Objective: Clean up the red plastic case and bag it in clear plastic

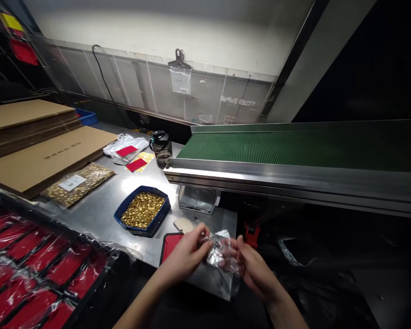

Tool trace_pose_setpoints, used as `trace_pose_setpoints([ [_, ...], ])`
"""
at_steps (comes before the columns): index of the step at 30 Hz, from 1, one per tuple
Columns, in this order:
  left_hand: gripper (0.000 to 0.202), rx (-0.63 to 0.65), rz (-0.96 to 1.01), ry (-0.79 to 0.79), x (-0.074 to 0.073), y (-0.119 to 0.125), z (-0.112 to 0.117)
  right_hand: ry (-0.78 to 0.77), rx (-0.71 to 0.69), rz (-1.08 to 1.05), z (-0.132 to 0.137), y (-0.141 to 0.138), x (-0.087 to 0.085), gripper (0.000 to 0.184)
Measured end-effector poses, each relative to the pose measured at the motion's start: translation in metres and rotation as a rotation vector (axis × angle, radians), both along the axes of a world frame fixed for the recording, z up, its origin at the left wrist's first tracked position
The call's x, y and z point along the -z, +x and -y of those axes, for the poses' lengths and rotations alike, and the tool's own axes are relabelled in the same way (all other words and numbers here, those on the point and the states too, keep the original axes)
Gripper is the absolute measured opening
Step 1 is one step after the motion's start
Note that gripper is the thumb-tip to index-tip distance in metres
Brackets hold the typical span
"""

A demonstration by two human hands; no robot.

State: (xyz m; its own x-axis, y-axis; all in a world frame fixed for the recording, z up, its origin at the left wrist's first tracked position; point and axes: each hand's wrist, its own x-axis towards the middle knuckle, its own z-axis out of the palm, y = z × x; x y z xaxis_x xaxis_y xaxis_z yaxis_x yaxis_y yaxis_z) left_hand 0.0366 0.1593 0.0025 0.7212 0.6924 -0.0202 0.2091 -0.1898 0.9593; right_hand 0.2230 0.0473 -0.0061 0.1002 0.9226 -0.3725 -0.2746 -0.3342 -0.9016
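what the crumpled clear bag [222,253] holds cannot be told through its glare, and the fingers [205,244] of the left hand [188,256] cover its near edge. both forearms run out at the bottom edge. the black tray [99,278] of red packets is cut off at the left and bottom. the label [71,182] on the flat bag of gold pieces [78,183] and the print on the cardboard sheet [48,157] are too small to read.

Dim overall, overhead light brightening the back wall [178,27], soft glare patch on the steel table [130,185], right side sunk in black shadow, wide-angle bending at edges, slight softness throughout
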Motion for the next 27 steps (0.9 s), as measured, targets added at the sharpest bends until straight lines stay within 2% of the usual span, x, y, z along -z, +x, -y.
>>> trace_pose_setpoints([
  [2,0.011,0.019,-0.012,-0.03,0.007,0.009,0.026,-0.091,-0.049,-0.095,0.035,0.006,0.0,0.057],
  [4,0.012,0.065,-0.021,-0.047,0.015,0.017,0.044,-0.157,-0.06,-0.095,0.063,0.009,0.003,0.053],
  [7,0.006,0.079,-0.025,-0.03,0.025,0.029,0.061,-0.227,0.069,-0.009,0.093,0.01,0.013,0.051],
  [11,0.021,-0.036,-0.02,0.051,0.031,0.046,0.091,-0.251,0.225,0.135,0.117,0.011,0.022,0.051],
  [15,0.023,0.191,-0.046,-0.073,0.034,0.06,0.125,-0.212,0.198,0.325,0.129,0.015,0.029,0.057],
  [17,0.024,0.227,-0.097,-0.098,0.039,0.061,0.13,-0.245,0.174,0.463,0.133,0.02,0.032,0.054],
  [22,0.024,-0.034,-0.27,0.07,0.053,0.052,0.121,-0.39,0.233,0.891,0.14,0.025,0.035,0.043],
  [27,0.02,-0.059,-0.3,0.064,0.062,0.055,0.124,-0.337,-0.032,0.974,0.138,0.007,0.034,0.039],
])
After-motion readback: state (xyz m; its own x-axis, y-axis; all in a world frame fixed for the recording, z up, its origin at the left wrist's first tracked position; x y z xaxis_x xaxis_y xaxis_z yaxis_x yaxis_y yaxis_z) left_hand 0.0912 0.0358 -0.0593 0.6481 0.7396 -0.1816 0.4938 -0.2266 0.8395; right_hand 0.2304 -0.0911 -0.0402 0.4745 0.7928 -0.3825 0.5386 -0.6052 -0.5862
